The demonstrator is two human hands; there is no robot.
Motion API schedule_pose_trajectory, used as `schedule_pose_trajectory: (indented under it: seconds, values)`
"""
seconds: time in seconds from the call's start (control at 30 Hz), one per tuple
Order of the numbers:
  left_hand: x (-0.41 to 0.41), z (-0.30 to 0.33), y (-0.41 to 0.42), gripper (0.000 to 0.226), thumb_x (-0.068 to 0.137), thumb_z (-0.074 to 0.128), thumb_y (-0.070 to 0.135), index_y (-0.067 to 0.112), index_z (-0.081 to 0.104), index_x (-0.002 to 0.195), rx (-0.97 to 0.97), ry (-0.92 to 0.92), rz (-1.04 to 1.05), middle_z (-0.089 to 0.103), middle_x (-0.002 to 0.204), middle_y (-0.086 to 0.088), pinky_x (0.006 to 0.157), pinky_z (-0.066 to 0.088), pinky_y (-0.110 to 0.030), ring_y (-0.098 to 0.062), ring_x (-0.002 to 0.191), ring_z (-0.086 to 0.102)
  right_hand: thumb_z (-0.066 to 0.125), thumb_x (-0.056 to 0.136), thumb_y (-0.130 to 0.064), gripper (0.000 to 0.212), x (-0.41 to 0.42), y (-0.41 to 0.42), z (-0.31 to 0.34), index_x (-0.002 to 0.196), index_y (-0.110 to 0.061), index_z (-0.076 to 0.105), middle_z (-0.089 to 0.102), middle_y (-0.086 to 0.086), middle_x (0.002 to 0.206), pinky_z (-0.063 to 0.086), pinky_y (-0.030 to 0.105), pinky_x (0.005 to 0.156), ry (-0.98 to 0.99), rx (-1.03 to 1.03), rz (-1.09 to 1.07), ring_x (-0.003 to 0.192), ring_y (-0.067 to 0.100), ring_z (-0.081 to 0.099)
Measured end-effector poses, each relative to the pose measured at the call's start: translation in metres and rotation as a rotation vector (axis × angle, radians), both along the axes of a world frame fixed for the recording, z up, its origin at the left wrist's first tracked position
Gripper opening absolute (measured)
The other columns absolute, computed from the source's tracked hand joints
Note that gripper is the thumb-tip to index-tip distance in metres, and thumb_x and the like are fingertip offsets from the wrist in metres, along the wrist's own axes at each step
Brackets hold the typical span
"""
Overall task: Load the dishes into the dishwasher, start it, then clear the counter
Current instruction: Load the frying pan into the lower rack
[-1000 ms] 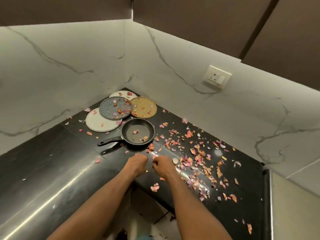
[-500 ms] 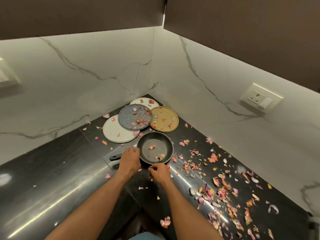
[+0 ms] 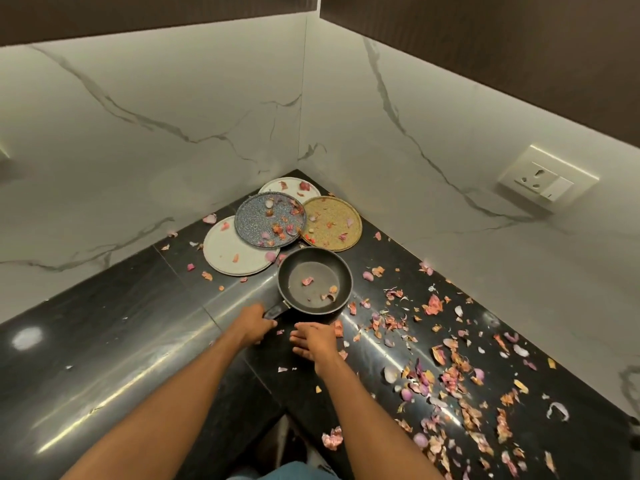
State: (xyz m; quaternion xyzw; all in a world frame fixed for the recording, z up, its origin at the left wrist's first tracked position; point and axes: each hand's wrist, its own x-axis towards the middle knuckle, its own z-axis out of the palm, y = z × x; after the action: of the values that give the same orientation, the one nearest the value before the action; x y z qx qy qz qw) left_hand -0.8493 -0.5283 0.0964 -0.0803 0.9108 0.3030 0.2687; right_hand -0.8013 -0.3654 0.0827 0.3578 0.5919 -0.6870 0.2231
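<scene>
A small black frying pan (image 3: 314,278) sits on the black counter (image 3: 104,334) with a few onion peels inside. My left hand (image 3: 254,322) grips its handle (image 3: 277,310). My right hand (image 3: 313,341) lies beside it, just in front of the pan, fingers stretched out flat over the counter and holding nothing. Behind the pan, in the corner, lie several plates: a white one (image 3: 228,252), a speckled blue-grey one (image 3: 268,220) on top, a gold one (image 3: 332,221) and another white one (image 3: 294,187) at the back. All carry peel scraps.
Onion peels (image 3: 450,372) are strewn thickly over the counter's right arm. Marble walls (image 3: 173,133) close the corner, with a socket (image 3: 545,180) on the right wall. Dark cabinets (image 3: 502,39) hang overhead. The counter's inner edge runs just below my forearms.
My left hand moved forward and took hold of the pan handle. My right hand opened out flat in front of the pan. The view swung left toward the corner.
</scene>
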Motion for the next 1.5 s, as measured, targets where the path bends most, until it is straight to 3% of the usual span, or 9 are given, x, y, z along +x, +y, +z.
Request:
schedule_pose_trajectory:
  seconds: [0.1,0.3,0.4,0.57,0.67,0.77,0.9,1.3,1.5]
  values:
    - [0.015,-0.008,0.018,0.012,0.091,0.066,0.018,0.015,0.055,0.086,0.09,0.05,0.044,0.063,0.081,-0.007,0.063,0.055,-0.042,-0.021,0.071,0.063,0.067,0.1,-0.033,0.026,-0.004,-0.005,0.004,0.116,-0.012,0.071,0.078,0.009,0.103,0.064,0.035,0.081,0.015,-0.096,-0.007,0.093,0.02,0.077]
    - [0.038,0.008,0.059,0.021,0.095,0.06,0.019,0.008,0.047,0.106,0.165,0.116,0.18,0.054,0.094,-0.002,0.052,0.033,-0.017,-0.005,0.071,0.048,0.085,0.082,-0.035,0.043,-0.02,0.012,0.015,0.116,-0.011,0.071,0.076,0.013,0.113,0.06,0.037,0.071,-0.061,-0.171,0.008,0.098,0.029,0.075]
    - [0.04,0.017,0.073,0.022,0.094,0.061,0.019,0.009,0.045,0.107,0.217,0.144,0.198,0.053,0.092,-0.001,0.052,0.034,-0.017,-0.005,0.072,0.049,0.082,0.084,-0.028,0.029,-0.028,0.018,0.021,0.103,-0.008,0.072,0.075,0.01,0.093,0.056,0.035,0.068,-0.061,-0.225,0.035,0.081,0.025,0.07]
    - [0.04,0.025,0.092,0.054,0.088,0.064,0.017,0.017,0.042,0.137,0.385,0.2,0.087,0.063,0.117,-0.005,0.09,0.054,-0.035,-0.02,0.105,0.064,0.067,0.09,-0.004,0.014,-0.042,0.032,0.038,0.092,0.0,0.081,0.077,0.018,0.108,0.057,0.039,0.098,0.11,-0.379,-0.059,0.101,0.029,0.073]
    - [0.039,0.031,0.101,0.053,0.092,0.063,0.014,0.019,0.039,0.138,0.5,0.154,-0.03,0.062,0.117,-0.002,0.083,0.054,-0.024,-0.016,0.101,0.065,0.064,0.09,0.004,0.026,-0.043,0.041,0.042,0.073,-0.006,0.081,0.079,0.018,0.096,0.059,0.043,0.094,0.196,-0.217,-0.106,0.096,0.032,0.075]
    - [0.038,0.03,0.103,0.031,0.093,0.065,0.012,0.017,0.056,0.122,0.592,0.088,-0.142,0.068,0.108,-0.004,0.084,0.058,-0.028,-0.013,0.093,0.068,0.061,0.094,0.004,0.017,-0.039,0.051,0.041,0.108,-0.005,0.065,0.079,0.018,0.095,0.063,0.039,0.074,0.235,-0.081,-0.18,0.083,0.027,0.078]
    - [0.043,0.021,0.093,0.013,0.094,0.063,0.021,0.017,0.068,0.106,0.529,0.051,-0.022,0.071,0.102,-0.004,0.077,0.057,-0.033,-0.019,0.095,0.068,0.063,0.097,-0.002,0.018,-0.036,0.066,0.043,0.111,-0.013,0.063,0.075,0.01,0.084,0.054,0.029,0.057,0.271,0.102,-0.187,0.067,0.018,0.066]
    - [0.041,0.013,0.067,0.008,0.096,0.062,0.014,0.02,0.067,0.098,0.458,0.105,0.159,0.07,0.094,-0.004,0.069,0.055,-0.027,-0.019,0.087,0.068,0.066,0.1,-0.019,0.043,-0.009,0.06,0.055,0.141,-0.024,0.056,0.052,-0.009,0.098,0.046,0.034,0.078,0.472,0.87,-0.106,0.095,0.013,0.053]
    - [0.049,0.019,0.073,0.012,0.096,0.06,0.012,0.02,0.066,0.102,0.441,0.194,0.134,0.068,0.094,-0.001,0.079,0.059,-0.032,-0.018,0.089,0.067,0.07,0.096,-0.019,0.008,-0.005,0.06,0.052,0.098,-0.013,0.064,0.07,0.009,0.079,0.04,0.028,0.051,0.406,0.286,-0.16,0.06,0.017,0.056]
